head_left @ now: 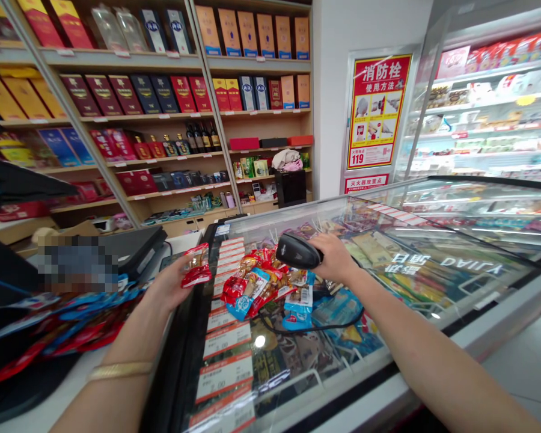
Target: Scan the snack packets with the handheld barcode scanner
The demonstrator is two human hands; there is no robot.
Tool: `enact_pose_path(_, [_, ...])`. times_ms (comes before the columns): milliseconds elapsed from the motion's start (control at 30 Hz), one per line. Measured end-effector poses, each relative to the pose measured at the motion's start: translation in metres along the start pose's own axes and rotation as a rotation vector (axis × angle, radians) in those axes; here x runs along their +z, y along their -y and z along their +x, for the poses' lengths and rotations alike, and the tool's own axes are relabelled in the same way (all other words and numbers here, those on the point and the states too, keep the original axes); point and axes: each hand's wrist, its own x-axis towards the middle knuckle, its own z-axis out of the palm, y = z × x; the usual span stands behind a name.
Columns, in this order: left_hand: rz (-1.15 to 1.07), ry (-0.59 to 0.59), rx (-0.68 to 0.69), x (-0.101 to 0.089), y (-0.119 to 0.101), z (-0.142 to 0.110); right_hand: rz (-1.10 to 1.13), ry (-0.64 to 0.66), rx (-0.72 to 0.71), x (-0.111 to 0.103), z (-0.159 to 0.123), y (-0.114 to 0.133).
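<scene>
My left hand (171, 281) is closed on a small red snack packet (196, 266) with a see-through window, held up over the left edge of the glass-topped freezer (270, 361). In my right hand (336, 255) is a black barcode scanner (300, 251), its head pointing left. Below the scanner, a pile of red and blue snack packets (256, 285) rests on the freezer glass. The scanner's black cable (315, 329) loops across the glass beside the pile. More red and blue packets (88, 316) lie heaped on the counter at the left.
A dark checkout device (135, 249) stands on the counter behind the heap. Price tags (225, 373) line the freezer's left side. Shelves of boxed bottles (139, 93) cover the back wall. A red fire hydrant poster (379, 111) and a lit display fridge (482, 114) are at the right.
</scene>
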Motion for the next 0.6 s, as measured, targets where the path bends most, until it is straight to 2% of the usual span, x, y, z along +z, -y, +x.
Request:
enact_pose_path(67, [0.017, 0.036, 0.031, 0.003, 0.002, -0.005, 0.0, -0.001, -0.003, 0.0, 0.0, 0.001])
enact_pose_path(133, [0.062, 0.029, 0.122, 0.004, 0.007, -0.006, 0.007, -0.007, -0.01, 0.0, 0.0, 0.002])
enact_pose_path(367, [0.468, -0.106, 0.462, 0.009, 0.021, -0.003, 0.018, 0.009, -0.062, -0.005, 0.003, 0.01])
enact_pose_path(500, [0.627, -0.112, 0.528, 0.012, 0.022, -0.007, 0.027, 0.045, -0.107, -0.007, 0.003, 0.014])
enact_pose_path(600, [0.648, -0.102, 0.53, 0.013, 0.023, -0.008, 0.026, 0.072, -0.135, -0.008, 0.004, 0.017])
